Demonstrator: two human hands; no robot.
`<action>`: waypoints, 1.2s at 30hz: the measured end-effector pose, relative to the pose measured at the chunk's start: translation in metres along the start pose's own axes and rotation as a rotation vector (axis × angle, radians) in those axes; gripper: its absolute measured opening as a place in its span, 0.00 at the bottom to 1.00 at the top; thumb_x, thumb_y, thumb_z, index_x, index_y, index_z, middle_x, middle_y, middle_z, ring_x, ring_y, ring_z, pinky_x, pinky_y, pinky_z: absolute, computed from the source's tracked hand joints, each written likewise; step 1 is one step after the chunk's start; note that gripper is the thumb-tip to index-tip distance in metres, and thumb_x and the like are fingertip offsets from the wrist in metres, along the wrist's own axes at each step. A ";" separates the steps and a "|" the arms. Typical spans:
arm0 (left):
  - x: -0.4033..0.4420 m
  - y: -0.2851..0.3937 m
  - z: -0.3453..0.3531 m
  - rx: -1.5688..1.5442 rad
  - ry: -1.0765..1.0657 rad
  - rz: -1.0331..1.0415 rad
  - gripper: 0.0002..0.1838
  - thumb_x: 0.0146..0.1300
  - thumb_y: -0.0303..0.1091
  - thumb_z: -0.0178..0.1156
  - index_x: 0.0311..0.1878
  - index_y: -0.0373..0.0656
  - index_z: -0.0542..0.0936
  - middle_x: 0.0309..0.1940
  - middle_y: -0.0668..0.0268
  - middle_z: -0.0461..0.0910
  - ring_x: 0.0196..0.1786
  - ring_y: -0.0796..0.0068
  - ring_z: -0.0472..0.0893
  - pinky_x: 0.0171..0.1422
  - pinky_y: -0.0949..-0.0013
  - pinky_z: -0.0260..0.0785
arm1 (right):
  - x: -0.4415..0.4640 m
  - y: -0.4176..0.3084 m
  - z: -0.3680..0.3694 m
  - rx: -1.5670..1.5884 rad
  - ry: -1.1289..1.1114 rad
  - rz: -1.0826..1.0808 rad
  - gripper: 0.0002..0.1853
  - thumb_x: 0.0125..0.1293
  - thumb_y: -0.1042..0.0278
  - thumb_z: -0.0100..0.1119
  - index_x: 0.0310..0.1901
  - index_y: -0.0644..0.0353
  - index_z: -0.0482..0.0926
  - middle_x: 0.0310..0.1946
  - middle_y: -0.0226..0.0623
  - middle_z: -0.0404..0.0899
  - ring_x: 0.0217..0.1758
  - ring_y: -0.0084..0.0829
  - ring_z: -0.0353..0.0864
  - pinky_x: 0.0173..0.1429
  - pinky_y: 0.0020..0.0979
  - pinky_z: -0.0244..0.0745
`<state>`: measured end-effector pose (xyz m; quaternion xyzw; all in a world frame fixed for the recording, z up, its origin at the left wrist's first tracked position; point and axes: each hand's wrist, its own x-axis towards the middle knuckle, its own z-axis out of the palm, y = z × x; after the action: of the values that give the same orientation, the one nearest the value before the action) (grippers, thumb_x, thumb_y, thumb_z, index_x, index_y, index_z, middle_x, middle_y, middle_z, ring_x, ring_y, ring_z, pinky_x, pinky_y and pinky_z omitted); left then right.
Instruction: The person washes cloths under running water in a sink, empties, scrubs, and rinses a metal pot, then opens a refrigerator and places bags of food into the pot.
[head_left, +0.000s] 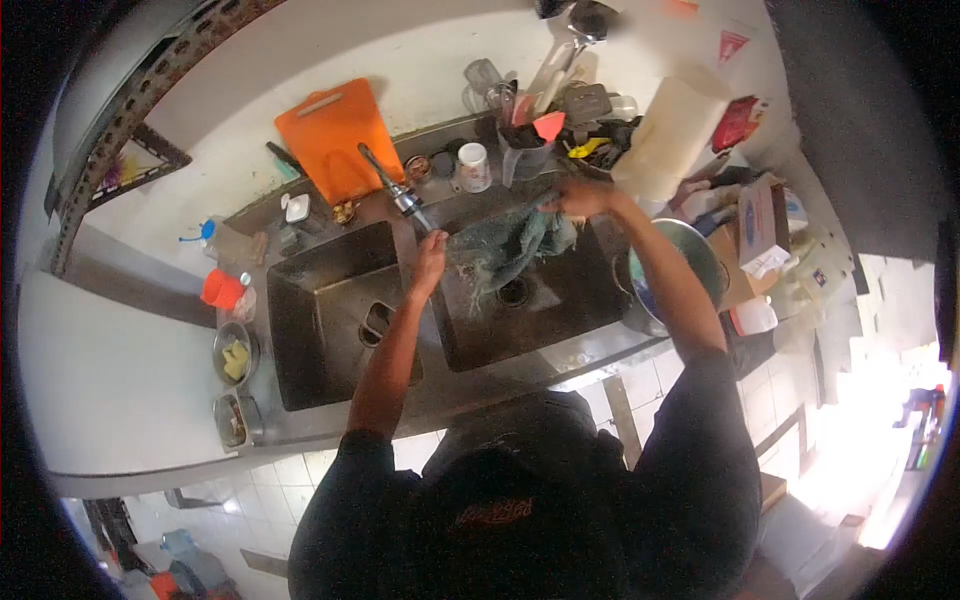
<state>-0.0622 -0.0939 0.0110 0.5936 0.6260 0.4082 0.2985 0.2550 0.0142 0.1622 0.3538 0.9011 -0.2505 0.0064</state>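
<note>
A grey-green mesh cloth (pixel 515 245) with ragged edges hangs over the right sink basin (pixel 470 335). My right hand (pixel 585 198) is closed on its upper right end. At the cloth's left edge is my left hand (pixel 430 262), with fingers drawn together just below the tip of the metal faucet (pixel 405 200). The exact grip of these left fingers is too small to make out. Left of the divider lies a second basin (pixel 335 330) with a metal piece at its drain.
Behind the sink stand an orange cutting board (pixel 345 135), a white cup (pixel 473 168) and a utensil holder (pixel 525 160). A large metal pot (pixel 675 270) sits under my right forearm. On the left are an orange cup (pixel 222 290) and a bowl with yellow pieces (pixel 235 355).
</note>
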 end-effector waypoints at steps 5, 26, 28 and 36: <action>0.046 -0.093 0.020 -0.224 0.287 -0.423 0.20 0.66 0.45 0.54 0.43 0.34 0.77 0.37 0.56 0.79 0.41 0.64 0.76 0.47 0.63 0.65 | 0.032 0.029 0.061 0.028 -0.228 0.260 0.30 0.62 0.39 0.52 0.44 0.64 0.80 0.39 0.52 0.81 0.46 0.45 0.80 0.53 0.44 0.72; 0.030 -0.079 -0.020 -1.059 0.129 -0.714 0.32 0.54 0.35 0.68 0.61 0.40 0.70 0.56 0.58 0.72 0.58 0.60 0.73 0.59 0.65 0.65 | 0.216 -0.074 0.306 0.206 0.332 0.466 0.35 0.53 0.38 0.57 0.59 0.50 0.71 0.60 0.41 0.70 0.61 0.52 0.67 0.60 0.59 0.60; -0.002 -0.075 -0.019 -0.567 0.078 -0.371 0.31 0.55 0.32 0.67 0.62 0.41 0.69 0.56 0.59 0.72 0.59 0.62 0.72 0.61 0.66 0.64 | 0.207 -0.056 0.332 0.204 0.266 0.520 0.36 0.53 0.36 0.56 0.60 0.49 0.70 0.62 0.42 0.67 0.65 0.52 0.63 0.62 0.62 0.57; -0.014 -0.079 -0.034 -0.691 0.209 -0.173 0.25 0.54 0.27 0.66 0.56 0.40 0.72 0.49 0.61 0.75 0.53 0.67 0.74 0.56 0.64 0.66 | 0.192 -0.019 0.320 0.346 0.082 0.372 0.41 0.47 0.41 0.66 0.64 0.45 0.65 0.68 0.39 0.58 0.74 0.52 0.45 0.69 0.62 0.46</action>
<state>-0.1297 -0.1101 -0.0422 0.3579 0.5261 0.6272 0.4492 0.0463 -0.0221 -0.1458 0.5191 0.7637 -0.3811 -0.0452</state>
